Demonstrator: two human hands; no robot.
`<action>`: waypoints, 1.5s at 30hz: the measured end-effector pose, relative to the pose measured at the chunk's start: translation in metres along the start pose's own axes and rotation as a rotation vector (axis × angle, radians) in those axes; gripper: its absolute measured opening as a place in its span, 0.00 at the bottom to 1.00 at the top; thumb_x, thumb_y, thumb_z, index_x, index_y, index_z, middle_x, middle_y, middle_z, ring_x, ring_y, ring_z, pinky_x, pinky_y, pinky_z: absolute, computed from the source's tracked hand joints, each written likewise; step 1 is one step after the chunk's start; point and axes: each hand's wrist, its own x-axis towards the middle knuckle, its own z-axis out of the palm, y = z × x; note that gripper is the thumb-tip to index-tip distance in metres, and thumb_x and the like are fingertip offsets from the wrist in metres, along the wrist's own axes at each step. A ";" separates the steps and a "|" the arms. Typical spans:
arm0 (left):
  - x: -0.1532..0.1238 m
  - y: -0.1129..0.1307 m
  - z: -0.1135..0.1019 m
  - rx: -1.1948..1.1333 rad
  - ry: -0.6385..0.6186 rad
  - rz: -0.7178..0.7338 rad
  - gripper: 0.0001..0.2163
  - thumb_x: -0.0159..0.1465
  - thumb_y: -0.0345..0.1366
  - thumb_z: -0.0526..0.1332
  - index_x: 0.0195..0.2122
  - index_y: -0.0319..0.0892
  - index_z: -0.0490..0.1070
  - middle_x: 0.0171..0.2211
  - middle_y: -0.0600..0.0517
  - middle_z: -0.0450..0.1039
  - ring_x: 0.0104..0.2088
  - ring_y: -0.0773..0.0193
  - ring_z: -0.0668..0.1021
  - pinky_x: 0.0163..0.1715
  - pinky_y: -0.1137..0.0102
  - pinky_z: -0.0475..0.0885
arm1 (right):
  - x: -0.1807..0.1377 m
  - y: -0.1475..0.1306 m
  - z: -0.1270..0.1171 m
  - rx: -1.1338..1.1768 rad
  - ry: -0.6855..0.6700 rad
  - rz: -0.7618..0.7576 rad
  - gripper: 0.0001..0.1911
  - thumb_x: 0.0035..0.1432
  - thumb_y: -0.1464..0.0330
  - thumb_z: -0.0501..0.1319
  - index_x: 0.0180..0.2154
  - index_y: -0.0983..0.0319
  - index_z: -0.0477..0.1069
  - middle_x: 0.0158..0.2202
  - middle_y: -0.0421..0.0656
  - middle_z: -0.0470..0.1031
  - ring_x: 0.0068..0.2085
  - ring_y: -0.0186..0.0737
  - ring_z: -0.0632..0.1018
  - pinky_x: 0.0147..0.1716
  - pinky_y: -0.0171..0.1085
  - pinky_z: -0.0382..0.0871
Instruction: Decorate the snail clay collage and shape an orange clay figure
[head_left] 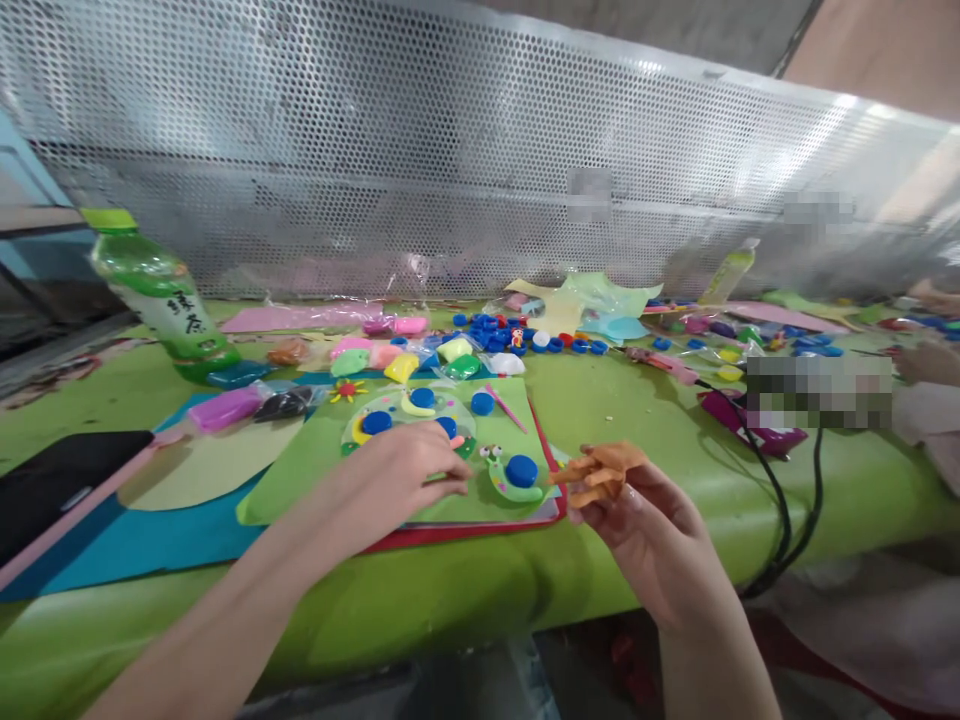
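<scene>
My right hand point(660, 550) is closed on an orange-brown piece of modelling clay point(604, 472) with several finger-like prongs, held at the right edge of the green paper. My left hand point(409, 470) is over the green paper point(300, 480), its fingers curled together; what they hold, if anything, is hidden. Between the hands lies a green clay snail point(499, 478) with googly eyes and a blue bottle cap point(521, 471) as its shell. Behind my left hand is a round clear disc point(364, 412) with more blue caps and clay pieces, partly covered. A pink stick point(507, 408) lies beyond the snail.
Clay packets point(401, 367) and a pile of blue caps point(487, 330) lie at the back. A green tea bottle point(157, 300) and a black phone point(60, 485) are at left. At right are a pink-handled tool point(667, 365), black cables point(787, 510) and another person's sleeve point(930, 420).
</scene>
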 end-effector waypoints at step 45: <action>-0.011 0.023 -0.015 0.149 0.749 0.399 0.05 0.57 0.36 0.63 0.32 0.41 0.74 0.26 0.54 0.79 0.25 0.69 0.78 0.34 0.76 0.76 | 0.007 0.015 0.037 0.036 -0.026 0.108 0.09 0.50 0.66 0.66 0.37 0.54 0.77 0.36 0.40 0.79 0.32 0.32 0.79 0.30 0.29 0.74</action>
